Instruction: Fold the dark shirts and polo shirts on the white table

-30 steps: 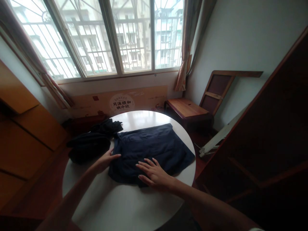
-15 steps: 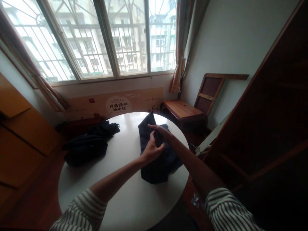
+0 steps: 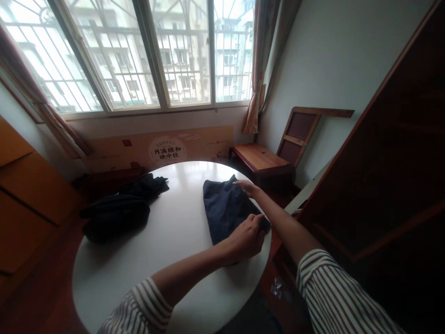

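Observation:
A dark navy garment lies spread on the right half of the round white table; its exact kind does not show. At its far right corner, my right hand is closed on the edge of the cloth, fingertips pinching it. Nearer to me, my left hand has its fingers curled round the garment's right side, close to the table's edge. My left forearm and hand cover the near part of the cloth.
Heaped black clothes rest at the table's left side. Beyond the table stand a wooden chair and a printed banner under the window. Dark wooden furniture rises on the right, orange cabinets on the left.
My hands were close together over the garment and have moved apart, the left toward me and rightward, the right slightly rightward. The raised far flap has come down and the cloth lies flatter.

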A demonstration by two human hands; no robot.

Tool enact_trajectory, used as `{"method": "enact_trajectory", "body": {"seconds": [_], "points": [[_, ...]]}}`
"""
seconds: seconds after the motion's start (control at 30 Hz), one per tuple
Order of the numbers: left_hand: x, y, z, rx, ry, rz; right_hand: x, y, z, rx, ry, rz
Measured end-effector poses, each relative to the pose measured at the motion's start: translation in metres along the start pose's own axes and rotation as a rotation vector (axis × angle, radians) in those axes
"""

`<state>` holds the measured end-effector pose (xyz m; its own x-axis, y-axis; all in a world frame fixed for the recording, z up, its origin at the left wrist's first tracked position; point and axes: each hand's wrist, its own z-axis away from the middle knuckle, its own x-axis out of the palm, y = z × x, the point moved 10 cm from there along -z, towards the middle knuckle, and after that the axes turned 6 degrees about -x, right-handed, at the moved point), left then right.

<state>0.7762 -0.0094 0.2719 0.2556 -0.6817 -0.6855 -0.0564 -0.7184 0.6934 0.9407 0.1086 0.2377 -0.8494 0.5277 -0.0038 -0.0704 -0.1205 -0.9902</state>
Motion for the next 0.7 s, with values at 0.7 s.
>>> {"method": "enact_trajectory", "body": {"seconds": [0.7], "points": [[-0.004, -0.038, 0.052, 0.033, -0.152, -0.426, -0.05, 0.017, 0.054, 0.006, 0.134, 0.594]]}}
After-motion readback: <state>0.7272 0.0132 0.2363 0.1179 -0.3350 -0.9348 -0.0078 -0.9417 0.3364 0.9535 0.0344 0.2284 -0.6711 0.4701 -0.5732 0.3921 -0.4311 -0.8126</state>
